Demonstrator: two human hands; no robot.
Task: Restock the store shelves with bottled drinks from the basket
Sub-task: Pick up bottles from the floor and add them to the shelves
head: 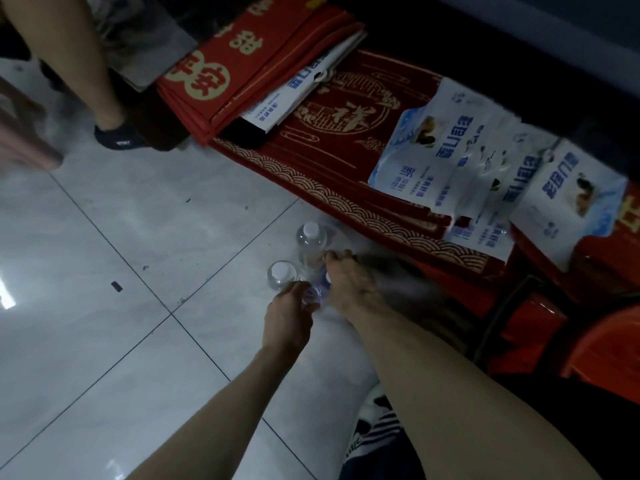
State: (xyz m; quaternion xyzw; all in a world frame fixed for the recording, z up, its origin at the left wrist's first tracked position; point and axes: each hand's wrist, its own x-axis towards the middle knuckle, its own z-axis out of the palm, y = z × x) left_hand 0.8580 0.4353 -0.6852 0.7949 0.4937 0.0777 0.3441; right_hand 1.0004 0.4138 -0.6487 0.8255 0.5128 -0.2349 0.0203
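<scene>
Down on the pale tiled floor [121, 237], in the head view, three clear water bottles with white caps stand close together just beside the edge of a red carpet [346, 161] patterned in gold. The far bottle [311, 237] stands upright nearest the carpet. The left bottle [281, 274] stands upright a little closer to the person. The third bottle [313, 296], which carries a blue label, sits between the two hands.

The left hand [289, 315] has its fingers curled round the upper part of the third bottle and grips it. The right hand [346, 284] comes over the cluster from the right, with its fingers stretched forward so that the tips reach the far bottle. It is smeared by motion blur, so it cannot be told whether it holds anything.

A stack of red mats [249, 64] with gold characters lies on the far end of the carpet. White-and-blue printed bags [440, 150] are spread over the carpet's right part. At upper left stands another person's leg [100, 81] in a dark shoe [119, 140]. A red plastic object [609, 344] is cut off by the right edge, and it cannot be told whether it is the basket. Striped cloth [375, 431] shows between the forearms.
</scene>
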